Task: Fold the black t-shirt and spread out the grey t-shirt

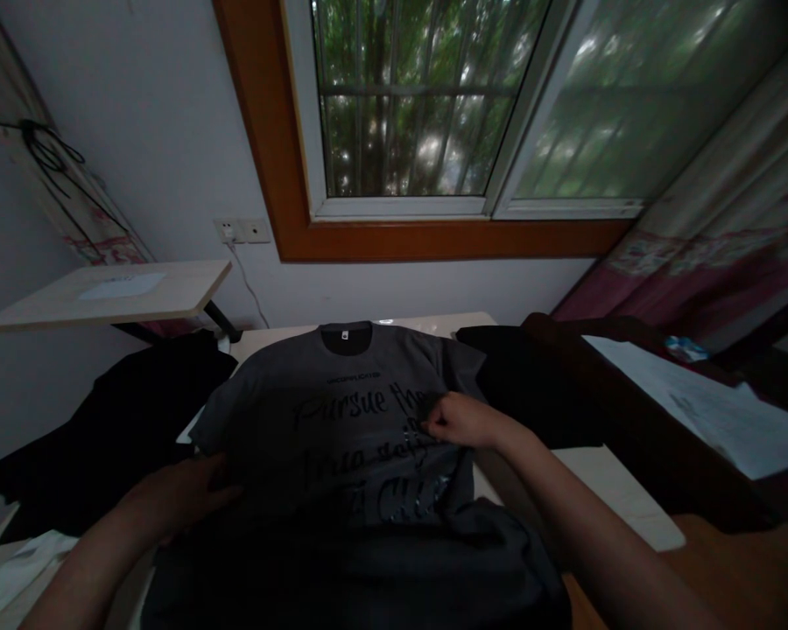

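Observation:
A dark grey T-shirt [361, 363] with glossy black lettering lies spread on the table [473, 322], its collar toward the window and its lower part toward me. At the shirt's left side, my left hand [184, 494] rests against the cloth, its fingers stretched and apart in shadow. Over the right part of the lettering is my right hand [456, 418], fingers curled together at the fabric. Whether a fold of cloth is pinched between those fingertips is hard to see, though they press on the shirt.
Black cloth [137, 394] lies to the left, and another black garment [531, 376] to the right. A raised wooden shelf [190, 302] holds a paper sheet [122, 286]. White cloth [26, 569] sits lower left. A large sheet [702, 402] lies on the brown surface at right.

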Tool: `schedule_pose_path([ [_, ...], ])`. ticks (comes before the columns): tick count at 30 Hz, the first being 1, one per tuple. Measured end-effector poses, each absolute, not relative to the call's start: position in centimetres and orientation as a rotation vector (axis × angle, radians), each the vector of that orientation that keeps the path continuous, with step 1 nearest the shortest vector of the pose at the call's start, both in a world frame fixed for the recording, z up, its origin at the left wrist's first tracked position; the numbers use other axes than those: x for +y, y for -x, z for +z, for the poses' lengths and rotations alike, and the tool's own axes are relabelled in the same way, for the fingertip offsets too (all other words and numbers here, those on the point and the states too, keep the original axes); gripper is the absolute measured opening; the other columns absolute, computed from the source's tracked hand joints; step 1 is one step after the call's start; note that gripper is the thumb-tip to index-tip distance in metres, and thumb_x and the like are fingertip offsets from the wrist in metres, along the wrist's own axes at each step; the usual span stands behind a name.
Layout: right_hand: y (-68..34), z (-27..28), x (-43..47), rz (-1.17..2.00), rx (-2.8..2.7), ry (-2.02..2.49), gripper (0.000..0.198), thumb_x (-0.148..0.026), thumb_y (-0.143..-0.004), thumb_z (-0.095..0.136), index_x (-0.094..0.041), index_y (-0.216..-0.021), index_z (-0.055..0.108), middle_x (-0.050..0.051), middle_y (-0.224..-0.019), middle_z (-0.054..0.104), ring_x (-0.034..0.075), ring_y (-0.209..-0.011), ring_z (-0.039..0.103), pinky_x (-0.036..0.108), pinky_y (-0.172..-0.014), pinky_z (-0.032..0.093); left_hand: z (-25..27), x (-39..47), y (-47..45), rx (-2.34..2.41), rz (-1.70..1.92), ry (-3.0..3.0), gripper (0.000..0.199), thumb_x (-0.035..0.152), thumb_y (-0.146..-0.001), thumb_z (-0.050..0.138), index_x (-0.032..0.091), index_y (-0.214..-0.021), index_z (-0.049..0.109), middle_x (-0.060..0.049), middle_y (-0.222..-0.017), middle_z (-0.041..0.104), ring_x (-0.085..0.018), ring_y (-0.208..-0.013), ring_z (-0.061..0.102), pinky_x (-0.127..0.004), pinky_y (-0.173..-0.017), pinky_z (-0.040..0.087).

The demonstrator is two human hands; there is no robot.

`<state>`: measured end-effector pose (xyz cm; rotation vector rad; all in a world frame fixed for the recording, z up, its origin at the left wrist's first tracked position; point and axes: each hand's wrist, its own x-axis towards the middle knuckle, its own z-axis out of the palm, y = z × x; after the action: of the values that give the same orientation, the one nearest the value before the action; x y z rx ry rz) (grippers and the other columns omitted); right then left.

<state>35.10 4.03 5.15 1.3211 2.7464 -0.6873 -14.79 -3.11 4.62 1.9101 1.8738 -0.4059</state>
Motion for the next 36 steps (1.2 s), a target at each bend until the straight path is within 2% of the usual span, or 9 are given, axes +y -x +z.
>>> schedule_pose_path([
  [4,-34.6,5.1,4.9,-0.690,2.904,-1.295,0.029,-0.026,-0.094,0.053,-0.018,-0.071,0.069,0.002,-0.069,0.067,0.014,-0.063,0.058,0.025,-0.063,0.038,6.5,-2.4,13.9,1.866,-0.377,-1.949,0.053,0.066,-0.089,0.042,0.026,-0.111,0.068,-0.010,-0.107,0.074,-0.031,-0.094,0.071,-0.041,-0.078,0.051],
  [7,-33.8,4.9,6.1,-0.607,3.066,-1.360,0.020,-0.021,-0.094,0.053,-0.018,-0.087,0.071,0.006,-0.088,0.070,0.018,-0.083,0.064,0.027,-0.078,0.046,7.5,-0.5,11.9,1.950,-0.263,-2.106,0.046,0.056,-0.096,0.037,0.027,-0.120,0.064,-0.009,-0.113,0.072,-0.029,-0.096,0.070,-0.041,-0.081,0.050],
  [11,-32.7,4.0,8.0,-0.441,3.172,-1.396,0.019,-0.016,-0.091,0.057,-0.019,-0.103,0.072,0.008,-0.103,0.068,0.022,-0.101,0.062,0.036,-0.095,0.048,7.2,2.9,8.9,2.015,-0.013,-2.430,0.039,0.042,-0.099,0.037,0.023,-0.117,0.066,-0.010,-0.116,0.068,-0.026,-0.106,0.064,-0.039,-0.092,0.048],
  [13,-32.2,3.3,8.9,-0.377,3.186,-1.411,0.023,-0.017,-0.091,0.059,-0.020,-0.110,0.071,0.009,-0.112,0.065,0.023,-0.106,0.060,0.038,-0.098,0.047,6.4,4.7,7.8,2.073,0.044,-2.532,0.036,0.036,-0.098,0.039,0.020,-0.117,0.066,-0.012,-0.115,0.066,-0.027,-0.110,0.060,-0.039,-0.096,0.046],
  [15,-31.8,2.7,9.7,-0.298,3.174,-1.445,0.025,-0.020,-0.093,0.059,-0.020,-0.115,0.069,0.010,-0.118,0.063,0.024,-0.110,0.058,0.039,-0.100,0.047,5.3,6.0,7.1,2.173,0.047,-2.544,0.035,0.033,-0.097,0.042,0.020,-0.120,0.065,-0.013,-0.118,0.063,-0.029,-0.112,0.057,-0.040,-0.094,0.046],
  [19,-31.3,1.7,10.1,-0.132,3.106,-1.548,0.026,-0.025,-0.096,0.057,-0.020,-0.118,0.068,0.011,-0.121,0.061,0.026,-0.113,0.054,0.042,-0.103,0.044,3.5,7.1,6.6,2.339,0.035,-2.495,0.037,0.031,-0.098,0.039,0.020,-0.125,0.062,-0.014,-0.125,0.058,-0.033,-0.112,0.053,-0.044,-0.087,0.048],
  [24,-31.2,1.3,9.3,-0.084,3.056,-1.654,0.029,-0.028,-0.098,0.053,-0.022,-0.124,0.066,0.010,-0.122,0.059,0.027,-0.114,0.050,0.042,-0.102,0.042,3.0,6.4,7.8,2.399,-0.021,-2.454,0.038,0.028,-0.098,0.036,0.019,-0.125,0.060,-0.019,-0.122,0.055,-0.033,-0.109,0.055,-0.044,-0.083,0.049],
  [29,-31.2,1.4,8.6,-0.105,3.067,-1.660,0.029,-0.028,-0.099,0.052,-0.021,-0.124,0.065,0.011,-0.119,0.059,0.026,-0.110,0.050,0.041,-0.101,0.042,3.2,5.3,9.6,2.370,-0.147,-2.423,0.039,0.027,-0.099,0.032,0.018,-0.126,0.058,-0.018,-0.118,0.055,-0.029,-0.093,0.064,-0.038,-0.072,0.052],
  [36,-30.7,1.6,7.3,-0.155,3.087,-1.616,0.031,-0.029,-0.099,0.053,-0.022,-0.126,0.064,0.010,-0.120,0.058,0.026,-0.110,0.049,0.041,-0.101,0.043,4.1,3.7,11.0,2.348,-0.329,-2.351,0.044,0.032,-0.101,0.027,0.021,-0.135,0.053,-0.016,-0.118,0.059,-0.028,-0.079,0.070,-0.040,-0.066,0.054],
])
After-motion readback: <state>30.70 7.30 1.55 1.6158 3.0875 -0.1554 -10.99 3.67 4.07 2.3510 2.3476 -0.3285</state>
